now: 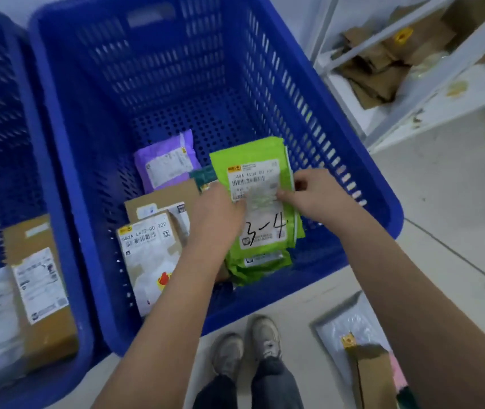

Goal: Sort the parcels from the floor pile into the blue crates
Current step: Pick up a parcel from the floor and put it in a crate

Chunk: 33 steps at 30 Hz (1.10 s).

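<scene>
Both my hands are down in the big blue crate (265, 93) at 12 o'clock from my shoes (247, 352). My right hand (318, 196) pinches the right edge of the green parcel (253, 160), the one with "3-4" scrawled on its label. My left hand (216, 214) grips its left edge. At 9 o'clock from it sit a cardboard box (146, 255) and a purple mailer (167, 163). A second crate (58, 231) sits further left.

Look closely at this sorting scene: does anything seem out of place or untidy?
On the white shelf at the upper right, torn brown cardboard scraps lie in a loose heap. The parcels in the blue crate overlap unevenly, but that suits sorting.
</scene>
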Tool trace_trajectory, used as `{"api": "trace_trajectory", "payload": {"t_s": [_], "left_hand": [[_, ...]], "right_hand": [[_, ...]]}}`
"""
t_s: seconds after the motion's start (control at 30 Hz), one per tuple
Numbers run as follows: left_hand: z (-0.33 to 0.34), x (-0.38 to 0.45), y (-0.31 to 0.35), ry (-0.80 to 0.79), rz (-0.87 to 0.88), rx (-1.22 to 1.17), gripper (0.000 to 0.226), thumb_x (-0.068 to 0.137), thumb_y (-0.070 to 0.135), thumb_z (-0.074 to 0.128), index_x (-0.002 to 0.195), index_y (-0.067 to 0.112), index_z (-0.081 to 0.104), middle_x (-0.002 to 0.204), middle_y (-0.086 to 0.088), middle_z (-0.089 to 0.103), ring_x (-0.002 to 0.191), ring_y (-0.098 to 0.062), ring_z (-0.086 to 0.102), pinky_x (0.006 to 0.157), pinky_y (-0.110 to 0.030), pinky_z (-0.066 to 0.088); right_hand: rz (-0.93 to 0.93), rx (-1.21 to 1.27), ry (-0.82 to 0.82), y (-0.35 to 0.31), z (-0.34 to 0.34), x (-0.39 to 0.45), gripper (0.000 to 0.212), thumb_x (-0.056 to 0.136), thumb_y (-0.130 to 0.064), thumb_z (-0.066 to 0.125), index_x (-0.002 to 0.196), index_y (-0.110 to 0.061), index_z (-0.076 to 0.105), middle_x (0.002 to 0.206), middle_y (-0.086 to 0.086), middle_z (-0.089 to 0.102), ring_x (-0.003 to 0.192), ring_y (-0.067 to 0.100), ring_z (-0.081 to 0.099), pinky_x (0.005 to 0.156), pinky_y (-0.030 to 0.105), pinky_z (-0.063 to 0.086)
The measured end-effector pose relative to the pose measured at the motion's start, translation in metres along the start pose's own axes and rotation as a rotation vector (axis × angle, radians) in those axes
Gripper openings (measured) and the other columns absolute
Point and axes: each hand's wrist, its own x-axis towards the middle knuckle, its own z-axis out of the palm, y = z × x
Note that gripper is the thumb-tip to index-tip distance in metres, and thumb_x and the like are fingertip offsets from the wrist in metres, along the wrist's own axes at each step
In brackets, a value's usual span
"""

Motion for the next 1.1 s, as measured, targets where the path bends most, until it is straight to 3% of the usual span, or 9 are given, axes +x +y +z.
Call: {"api": "trace_trajectory", "payload": {"t_s": [0.07, 0.27, 0.47, 0.57, 0.67, 0.8, 0.87, 1.0, 1.1], "left_hand": [[0.007, 0.005, -0.009, -0.04, -0.1, 0.112, 0.029, 0.092, 0.017, 0.052, 0.116, 0.004, 0.06, 0.116, -0.016, 0.063, 0.105, -0.031, 0.059, 0.08, -0.032, 0.046], [0.033, 0.001, -0.026, -0.128, -0.269, 0.281, 0.021, 0.092, 0.013, 0.053, 0.11, 0.003, 0.055, 0.115, -0.014, 0.061, 0.107, -0.031, 0.06, 0.08, -0.037, 0.049], [0.046, 0.004, -0.032, -0.097, -0.356, 0.487, 0.036, 0.094, 0.014, 0.053, 0.124, -0.001, 0.039, 0.116, -0.012, 0.062, 0.105, -0.028, 0.063, 0.066, -0.031, 0.042], [0.045, 0.002, -0.031, -0.131, -0.314, 0.552, 0.024, 0.094, 0.015, 0.052, 0.116, 0.005, 0.053, 0.112, -0.009, 0.061, 0.101, -0.025, 0.063, 0.066, -0.031, 0.041], [0.035, -0.004, -0.027, -0.048, -0.267, 0.469, 0.013, 0.094, 0.021, 0.049, 0.094, 0.01, 0.057, 0.1, -0.008, 0.062, 0.087, -0.027, 0.06, 0.064, -0.031, 0.039], [0.021, -0.027, -0.018, 0.177, -0.041, 0.254, 0.028, 0.092, 0.033, 0.049, 0.07, 0.016, 0.049, 0.059, 0.004, 0.048, 0.06, -0.022, 0.052, 0.053, -0.029, 0.039], [0.018, -0.045, -0.005, 0.276, 0.079, 0.046, 0.029, 0.09, 0.036, 0.051, 0.066, 0.019, 0.047, 0.051, 0.005, 0.047, 0.05, -0.015, 0.049, 0.048, -0.031, 0.036], [0.038, -0.093, 0.044, 0.312, 0.241, -0.487, 0.014, 0.088, 0.042, 0.046, 0.1, 0.038, 0.04, 0.085, 0.017, 0.056, 0.059, -0.008, 0.053, 0.05, -0.028, 0.042], [0.084, -0.13, 0.07, 0.101, 0.447, -0.51, 0.032, 0.084, 0.049, 0.043, 0.114, 0.042, 0.036, 0.093, 0.02, 0.057, 0.055, -0.006, 0.054, 0.047, -0.026, 0.047]], "right_hand": [[0.121, -0.003, -0.133, 0.006, 0.013, 0.011, 0.025, 0.084, -0.017, 0.067, 0.094, 0.006, 0.065, 0.096, 0.024, 0.067, 0.087, 0.035, 0.067, 0.075, 0.045, 0.057], [0.282, -0.071, -0.404, 0.035, 0.035, 0.031, 0.021, 0.085, -0.011, 0.066, 0.067, -0.018, 0.058, 0.068, -0.001, 0.061, 0.053, 0.007, 0.06, 0.038, 0.023, 0.051], [0.259, -0.406, -0.486, 0.033, 0.052, 0.035, 0.02, 0.086, -0.033, 0.065, 0.089, -0.013, 0.058, 0.09, 0.005, 0.062, 0.084, 0.023, 0.065, 0.068, 0.037, 0.057], [0.202, -0.661, -0.446, 0.029, 0.047, 0.031, 0.038, 0.08, -0.052, 0.064, 0.084, -0.017, 0.05, 0.086, 0.0, 0.055, 0.081, 0.019, 0.055, 0.055, 0.026, 0.039], [0.065, -0.66, -0.328, 0.022, 0.032, 0.018, 0.034, 0.083, -0.047, 0.061, 0.076, -0.019, 0.044, 0.082, -0.003, 0.052, 0.079, 0.017, 0.051, 0.053, 0.027, 0.033], [-0.211, -0.122, 0.167, 0.022, -0.002, -0.025, 0.021, 0.085, -0.031, 0.058, 0.07, -0.025, 0.045, 0.064, -0.008, 0.055, 0.062, 0.009, 0.052, 0.059, 0.03, 0.042], [-0.26, 0.117, 0.409, 0.034, -0.023, -0.053, 0.018, 0.084, -0.029, 0.057, 0.071, -0.025, 0.045, 0.064, -0.009, 0.055, 0.056, 0.005, 0.049, 0.053, 0.016, 0.04], [-0.05, 0.158, 0.687, 0.104, -0.052, -0.099, 0.014, 0.088, -0.019, 0.05, 0.082, -0.031, 0.049, 0.07, -0.011, 0.057, 0.06, 0.001, 0.052, 0.053, 0.014, 0.042], [0.298, 0.042, 0.647, 0.184, -0.054, -0.131, 0.007, 0.09, -0.012, 0.05, 0.096, -0.016, 0.049, 0.072, -0.011, 0.054, 0.067, 0.018, 0.055, 0.063, 0.036, 0.045]]}}
